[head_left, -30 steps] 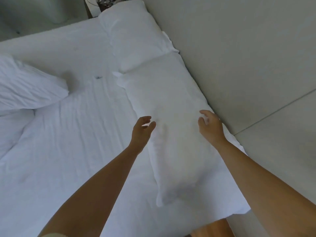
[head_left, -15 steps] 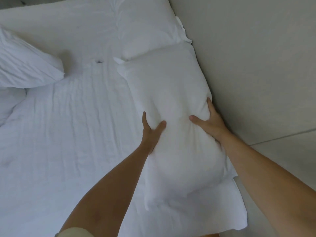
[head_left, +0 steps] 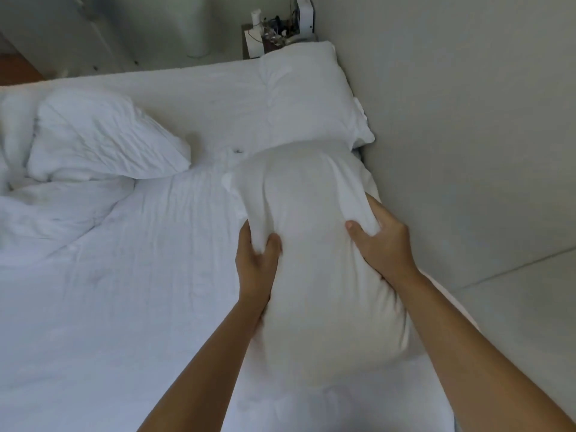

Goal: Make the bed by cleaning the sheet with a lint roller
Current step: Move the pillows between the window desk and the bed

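A long white pillow [head_left: 314, 244] is lifted off the white sheet [head_left: 109, 307], bulging between my two hands. My left hand [head_left: 255, 263] grips its left side, thumb pressed into the fabric. My right hand [head_left: 383, 244] grips its right side, bunching the cover near the wall. No lint roller is in view.
A second pillow [head_left: 308, 95] lies at the head of the bed by the wall [head_left: 467, 120]. A crumpled pillow [head_left: 99, 138] and a rumpled duvet [head_left: 46, 213] lie at the left. A cluttered nightstand [head_left: 274, 35] stands beyond the bed. A small dark speck [head_left: 238, 150] sits on the sheet.
My hands reached down, took hold of the long pillow on both sides and raised it off the sheet toward me. My view tilted up toward the head of the bed.
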A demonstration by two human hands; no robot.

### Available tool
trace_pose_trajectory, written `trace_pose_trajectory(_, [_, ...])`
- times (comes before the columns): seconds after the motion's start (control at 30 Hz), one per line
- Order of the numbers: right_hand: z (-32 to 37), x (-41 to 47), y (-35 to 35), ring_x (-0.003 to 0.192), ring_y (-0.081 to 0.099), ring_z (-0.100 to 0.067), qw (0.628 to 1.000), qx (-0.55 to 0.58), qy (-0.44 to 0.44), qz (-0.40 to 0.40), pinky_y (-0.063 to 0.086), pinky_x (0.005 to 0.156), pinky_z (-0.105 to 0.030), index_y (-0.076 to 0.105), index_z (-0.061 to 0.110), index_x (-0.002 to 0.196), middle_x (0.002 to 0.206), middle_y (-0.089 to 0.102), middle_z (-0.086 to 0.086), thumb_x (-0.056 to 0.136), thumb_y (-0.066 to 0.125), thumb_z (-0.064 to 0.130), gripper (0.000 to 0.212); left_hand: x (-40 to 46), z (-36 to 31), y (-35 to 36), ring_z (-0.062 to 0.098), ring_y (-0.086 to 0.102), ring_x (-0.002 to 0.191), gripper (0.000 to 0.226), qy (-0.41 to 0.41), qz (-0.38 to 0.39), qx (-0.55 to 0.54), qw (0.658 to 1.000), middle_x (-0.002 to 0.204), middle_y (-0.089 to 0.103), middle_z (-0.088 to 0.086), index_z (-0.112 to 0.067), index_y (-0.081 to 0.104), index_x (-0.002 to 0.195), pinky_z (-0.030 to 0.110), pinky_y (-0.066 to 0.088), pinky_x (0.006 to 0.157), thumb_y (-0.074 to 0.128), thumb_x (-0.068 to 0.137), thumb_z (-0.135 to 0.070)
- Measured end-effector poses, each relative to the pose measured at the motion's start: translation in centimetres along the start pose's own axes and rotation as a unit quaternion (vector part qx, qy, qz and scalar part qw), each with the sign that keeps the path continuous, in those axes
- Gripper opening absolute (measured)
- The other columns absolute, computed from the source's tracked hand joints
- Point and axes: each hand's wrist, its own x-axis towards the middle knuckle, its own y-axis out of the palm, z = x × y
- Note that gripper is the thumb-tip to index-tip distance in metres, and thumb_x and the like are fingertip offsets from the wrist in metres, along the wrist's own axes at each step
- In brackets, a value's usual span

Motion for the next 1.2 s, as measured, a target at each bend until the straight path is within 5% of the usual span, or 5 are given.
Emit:
trace_pose_trajectory(0.13, [8.0,-1.8,2.0,0.125,0.052,0.011,0.997,0.027,-0.064,0.043,0.041,0.105,-0.011,0.054,0.024,0.146,0.135,0.056,0.029,0.092,0.074,0.019,0.058,-3.0,-3.4,-7.3,0.012,0.061,0.125,0.05,0.023,-0.076,-0.025,0.997,0.134,0.064,-0.013,-0.028,0.052,0.143,0.049,0.051,0.106,0.069,0.096,-0.026])
trace_pose_trajectory(0.27, [16.4,-4.5,6.1,0.126,0.054,0.006,0.988,0.06,-0.117,0.085,0.042,0.106,-0.014,0.052,0.025,0.147,0.138,0.059,0.019,0.092,0.075,0.023,0.059,-6.0,-6.7,-16.3,0.003,0.064,0.115,0.048,0.054,-0.16,-0.051,0.984,0.125,0.066,-0.019,-0.03,0.055,0.138,0.043,0.055,0.101,0.071,0.095,-0.019])
trace_pose_trajectory(0.57, [33.6,-15.9,21.8,0.114,0.055,0.015,0.951,0.121,-0.193,0.207,0.043,0.096,-0.007,0.054,0.033,0.143,0.124,0.059,0.032,0.089,0.076,0.031,0.058,-15.6,-7.8,-41.0,0.006,0.063,0.119,0.055,0.064,-0.331,-0.041,0.941,0.131,0.065,-0.017,-0.028,0.052,0.142,0.045,0.053,0.104,0.074,0.092,-0.024])
trace_pose_trajectory(1.03, [52.4,-38.9,47.4,0.118,0.058,0.003,0.862,0.183,-0.247,0.402,0.049,0.106,-0.032,0.057,0.036,0.14,0.126,0.061,0.029,0.088,0.076,0.035,0.055,-31.4,-1.7,-73.4,0.005,0.062,0.111,0.05,0.02,-0.532,0.009,0.847,0.12,0.064,-0.022,-0.036,0.054,0.132,0.045,0.055,0.096,0.077,0.088,-0.029])
trace_pose_trajectory(1.2, [57.5,-44.2,55.5,0.118,0.059,-0.003,0.831,0.181,-0.273,0.449,0.051,0.105,-0.037,0.057,0.033,0.139,0.129,0.063,0.022,0.087,0.076,0.038,0.056,-34.0,-0.3,-81.4,-0.003,0.063,0.101,0.042,0.019,-0.584,0.003,0.812,0.109,0.064,-0.029,-0.048,0.055,0.11,0.028,0.052,0.085,0.076,0.089,-0.019])
